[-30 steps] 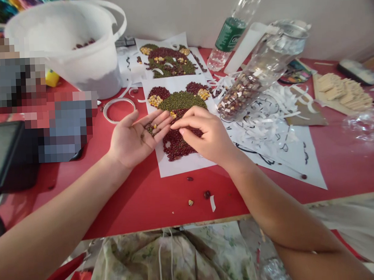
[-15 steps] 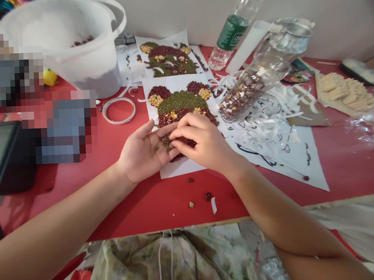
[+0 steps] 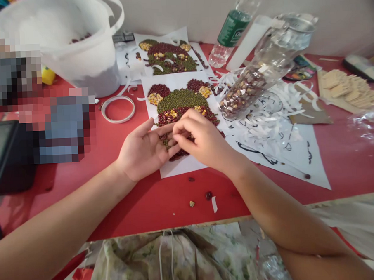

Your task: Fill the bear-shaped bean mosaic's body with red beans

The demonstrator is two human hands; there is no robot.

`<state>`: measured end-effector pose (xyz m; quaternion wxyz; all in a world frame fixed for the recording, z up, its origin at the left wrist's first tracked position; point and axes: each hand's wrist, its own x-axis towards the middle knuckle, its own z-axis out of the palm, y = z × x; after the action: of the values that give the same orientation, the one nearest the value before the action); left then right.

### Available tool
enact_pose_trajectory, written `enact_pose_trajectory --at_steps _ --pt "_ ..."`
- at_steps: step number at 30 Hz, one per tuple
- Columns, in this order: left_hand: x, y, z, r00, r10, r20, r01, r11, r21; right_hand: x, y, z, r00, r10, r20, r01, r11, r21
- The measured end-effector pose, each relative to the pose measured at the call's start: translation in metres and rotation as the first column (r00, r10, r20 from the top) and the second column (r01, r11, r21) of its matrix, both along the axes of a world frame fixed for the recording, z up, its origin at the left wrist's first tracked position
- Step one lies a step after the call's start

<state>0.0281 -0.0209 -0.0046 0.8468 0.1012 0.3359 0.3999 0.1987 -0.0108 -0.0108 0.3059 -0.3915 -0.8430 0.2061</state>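
Observation:
My left hand (image 3: 145, 150) lies palm up over the lower edge of a white sheet (image 3: 182, 167), cupping a few small beans (image 3: 166, 141). My right hand (image 3: 202, 140) rests above the sheet with its fingertips pinched together at those beans in the left palm. The sheet carries a bear-shaped bean picture (image 3: 182, 102) made of green, dark red and yellow seeds. A second bean picture (image 3: 167, 58) lies behind it.
A white bucket (image 3: 74, 46) stands at the back left. A tilted clear bottle (image 3: 258, 75) holds mixed beans; a green-labelled water bottle (image 3: 232, 30) stands behind. White paper scraps (image 3: 267, 124), a tape ring (image 3: 117, 110), wooden sticks (image 3: 346, 89) and loose beans (image 3: 208, 195) lie on the red table (image 3: 115, 201).
Both hands have drawn slightly toward me over the sheet. My right fingertips moved from beside the left hand's fingers into its palm and closed to a pinch on the beans.

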Motion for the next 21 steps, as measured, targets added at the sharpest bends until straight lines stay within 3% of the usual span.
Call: enact_pose_trajectory --at_steps 4,8,13,21 --pt "-0.005 0.007 0.001 0.979 0.201 -0.019 -0.200 0.979 0.040 0.007 0.005 0.001 0.992 -0.060 -0.109 0.055 0.997 -0.046" --pt "-0.013 0.016 -0.001 0.939 0.344 0.005 -0.343 0.936 0.075 0.008 0.009 -0.007 0.996 0.079 0.034 -0.075 0.991 -0.113" --pt "-0.015 0.018 -0.003 0.931 0.364 -0.007 -0.363 0.930 0.057 0.001 0.011 -0.018 0.971 0.135 0.198 -0.120 0.989 -0.089" --pt "-0.015 0.019 -0.004 0.934 0.357 -0.021 -0.355 0.934 0.045 -0.001 0.012 -0.018 0.927 0.155 0.341 -0.168 0.986 0.009"
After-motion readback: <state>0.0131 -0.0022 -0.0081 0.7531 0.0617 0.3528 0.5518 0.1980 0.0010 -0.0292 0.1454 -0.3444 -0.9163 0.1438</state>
